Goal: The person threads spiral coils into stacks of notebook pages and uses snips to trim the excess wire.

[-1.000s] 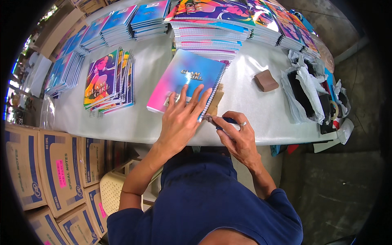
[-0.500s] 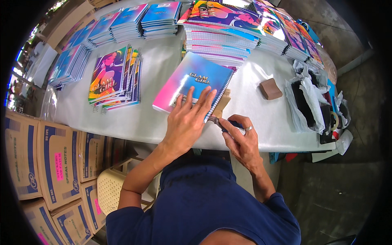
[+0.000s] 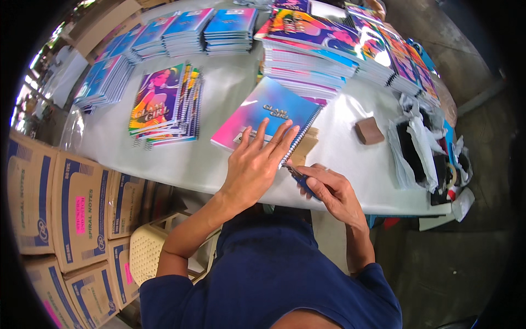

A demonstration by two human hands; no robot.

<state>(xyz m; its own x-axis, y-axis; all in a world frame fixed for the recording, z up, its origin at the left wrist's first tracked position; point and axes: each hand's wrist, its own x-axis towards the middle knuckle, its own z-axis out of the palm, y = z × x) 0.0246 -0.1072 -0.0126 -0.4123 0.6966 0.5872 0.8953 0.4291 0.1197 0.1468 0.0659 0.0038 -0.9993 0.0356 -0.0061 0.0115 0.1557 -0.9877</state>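
A pink and blue spiral notebook (image 3: 276,97) lies tilted on the white-covered table (image 3: 175,170), its dark wire coil facing right. My left hand (image 3: 253,164) rests flat on its cover with fingers spread. With my right hand (image 3: 335,193) I grip pliers (image 3: 299,179) with dark blue handles. Their metal tip is at the lower end of the coil; whether it pinches the wire is too small to tell. A folded piece of brown cardboard (image 3: 304,143) sticks out from beside the coil.
Blue notebook stacks (image 3: 230,24) line the back left, before a colourful notebook pile (image 3: 159,107). Taller notebook stacks (image 3: 309,68) stand behind my hands. Right lie a brown block (image 3: 369,131) and torn white packaging (image 3: 422,145). Cartons (image 3: 82,211) and a cream chair (image 3: 150,255) stand left below.
The pliers have turned in my right hand, and that hand has shifted slightly down and right from the coil's end. My left hand stays on the notebook. The whole view has shifted a little.
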